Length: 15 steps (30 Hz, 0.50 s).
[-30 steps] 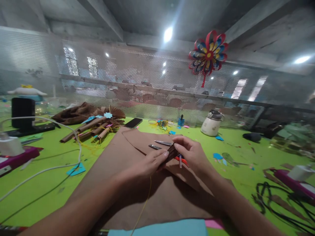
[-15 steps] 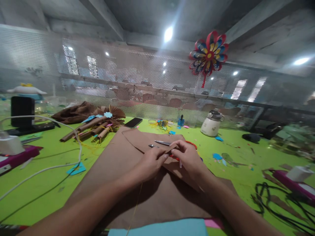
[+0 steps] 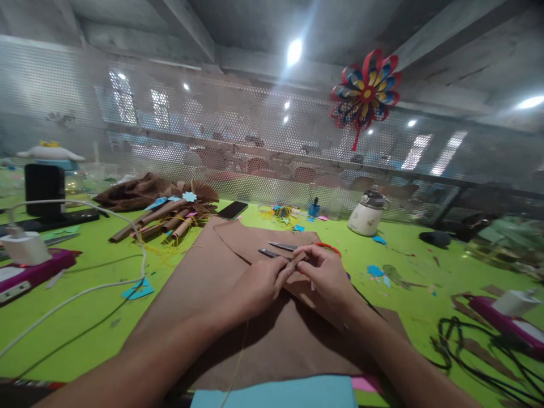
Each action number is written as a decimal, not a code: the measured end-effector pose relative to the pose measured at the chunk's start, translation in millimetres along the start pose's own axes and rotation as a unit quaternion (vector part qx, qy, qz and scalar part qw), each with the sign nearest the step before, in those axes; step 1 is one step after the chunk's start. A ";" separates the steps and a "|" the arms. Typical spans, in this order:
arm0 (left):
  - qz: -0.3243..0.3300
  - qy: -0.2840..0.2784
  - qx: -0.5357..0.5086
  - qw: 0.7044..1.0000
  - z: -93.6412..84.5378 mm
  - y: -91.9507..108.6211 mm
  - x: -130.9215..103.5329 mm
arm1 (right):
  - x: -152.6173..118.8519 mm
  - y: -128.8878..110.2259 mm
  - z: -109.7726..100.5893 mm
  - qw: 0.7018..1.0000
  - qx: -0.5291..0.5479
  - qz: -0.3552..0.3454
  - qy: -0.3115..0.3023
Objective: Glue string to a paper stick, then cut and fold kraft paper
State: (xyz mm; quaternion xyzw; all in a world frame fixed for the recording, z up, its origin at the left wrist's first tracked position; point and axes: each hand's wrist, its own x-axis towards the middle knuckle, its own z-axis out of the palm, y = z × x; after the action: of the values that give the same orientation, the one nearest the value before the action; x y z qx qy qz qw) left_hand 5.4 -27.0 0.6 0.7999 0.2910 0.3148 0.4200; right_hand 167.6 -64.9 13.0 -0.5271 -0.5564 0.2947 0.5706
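Note:
Both hands meet over a large sheet of brown paper (image 3: 187, 294) on the green table. My left hand (image 3: 266, 280) and my right hand (image 3: 325, 272) pinch a small folded brown strip (image 3: 298, 259) between their fingertips. Just behind the fingers lie scissors (image 3: 283, 246) with their blades pointing left; part of the orange handle is hidden by my right hand. A loose piece of brown paper (image 3: 233, 235) rests on the large sheet. A thin yellow thread (image 3: 240, 357) hangs in front of my left forearm.
Rolled brown paper bundles (image 3: 148, 224) and a phone (image 3: 233, 210) lie at the back left. A white bottle (image 3: 365, 215) stands at the back right. Power strips (image 3: 55, 262) and cables (image 3: 454, 326) flank the sheet. Blue paper (image 3: 276, 394) lies at the front edge.
The view has shifted slightly. My fingers have changed their hold on the strip, which now tilts more upright, and more of the lower scissor blade shows.

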 end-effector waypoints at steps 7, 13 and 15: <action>0.063 0.031 0.177 0.982 -0.7 -1.5 -0.7 | -4.7 -4.8 4.1 0.999 -0.008 -0.026 0.024; 0.061 0.007 0.166 0.984 -2.2 4.7 -1.7 | -6.5 -11.2 4.7 0.997 0.077 0.003 0.002; 0.048 0.005 0.141 0.989 -1.5 2.8 -1.4 | -5.9 -9.4 4.4 0.997 0.072 0.006 0.007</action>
State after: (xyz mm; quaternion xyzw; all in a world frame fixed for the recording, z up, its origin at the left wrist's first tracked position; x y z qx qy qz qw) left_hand 4.0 -28.6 3.3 0.8625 0.2961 0.2946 0.2858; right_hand 159.9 -71.8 19.1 -0.4899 -0.5264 0.3342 0.6093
